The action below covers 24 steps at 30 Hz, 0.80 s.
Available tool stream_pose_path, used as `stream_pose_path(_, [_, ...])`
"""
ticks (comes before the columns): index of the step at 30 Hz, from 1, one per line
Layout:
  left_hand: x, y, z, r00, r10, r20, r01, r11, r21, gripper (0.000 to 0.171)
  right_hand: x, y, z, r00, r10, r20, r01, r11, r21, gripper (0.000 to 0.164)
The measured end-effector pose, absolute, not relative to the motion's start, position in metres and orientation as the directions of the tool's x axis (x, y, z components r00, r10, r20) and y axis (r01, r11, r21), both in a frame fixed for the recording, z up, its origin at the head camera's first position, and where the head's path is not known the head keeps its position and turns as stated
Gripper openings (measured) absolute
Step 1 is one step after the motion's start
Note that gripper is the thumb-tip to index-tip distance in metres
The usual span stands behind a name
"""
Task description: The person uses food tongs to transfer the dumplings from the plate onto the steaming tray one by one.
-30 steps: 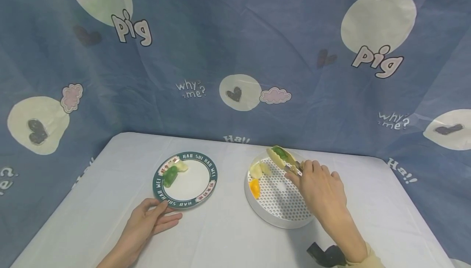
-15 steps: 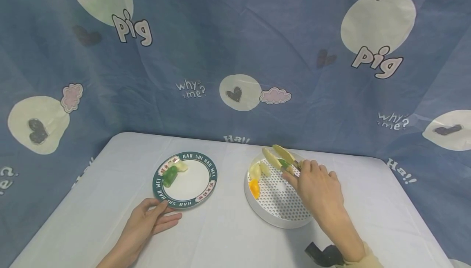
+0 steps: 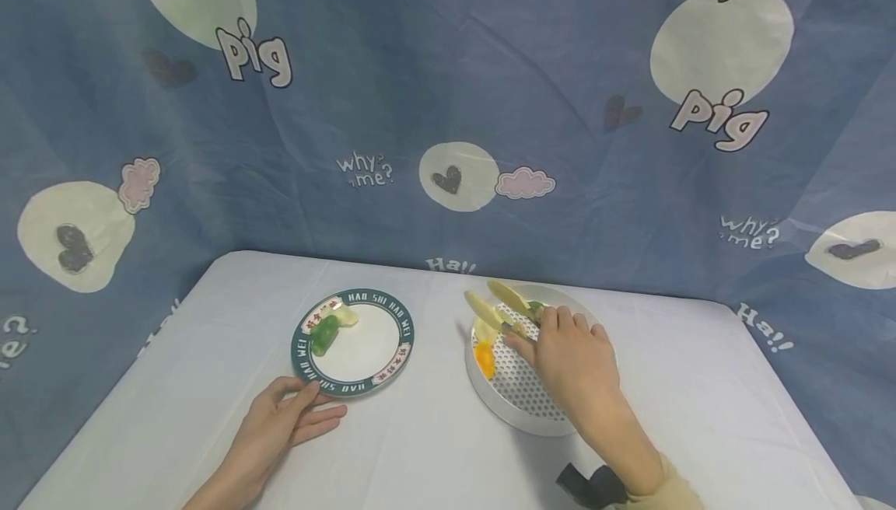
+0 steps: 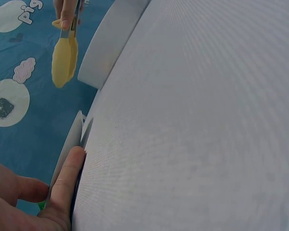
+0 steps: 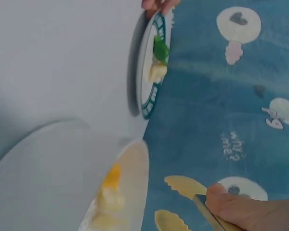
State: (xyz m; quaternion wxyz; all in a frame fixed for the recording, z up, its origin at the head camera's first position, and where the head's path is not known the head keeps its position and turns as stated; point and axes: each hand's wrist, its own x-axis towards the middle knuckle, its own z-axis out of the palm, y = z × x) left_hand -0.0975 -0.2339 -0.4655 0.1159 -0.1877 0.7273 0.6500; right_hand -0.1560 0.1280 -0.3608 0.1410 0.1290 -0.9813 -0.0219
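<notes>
Grips yellow tongs (image 3: 483, 309) in right hand (image 3: 572, 358), with tips spread, aimed leftward and away; finds the orange piece (image 3: 484, 358) left of that grip, inside the tray (image 3: 514, 419); pinches the plate (image 3: 367, 351) in left hand (image 3: 273, 424), farther left.

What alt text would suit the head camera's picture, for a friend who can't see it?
The right hand holds yellow tongs, tips apart, above a white tray of orange, pale and green pieces; the left hand pinches a plate bearing a green piece and a pale one. Behind the table hangs a blue cloth.
</notes>
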Motion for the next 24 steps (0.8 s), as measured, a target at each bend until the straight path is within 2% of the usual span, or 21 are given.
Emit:
stream_pose_path(5, [-0.098, -0.234, -0.465, -0.904, -0.117, -0.412, -0.422, 0.086, 0.902, 0.056, -0.156, 0.112, -0.359, -0.914, -0.297, 0.276, -0.285, 0.955, 0.084, 0.061])
stream_pose_path(12, [-0.098, -0.234, -0.466, -0.901, -0.123, -0.416, -0.428, 0.087, 0.900, 0.055, -0.156, 0.082, -0.357, -0.857, -0.370, 0.359, -0.346, 0.929, 0.132, 0.064])
stream_pose_path(24, [-0.099, -0.234, -0.466, -0.901, -0.125, -0.416, -0.426, 0.073, 0.902, 0.055, -0.150, 0.041, -0.362, -0.857, -0.428, 0.286, -0.395, 0.903, 0.166, 0.064])
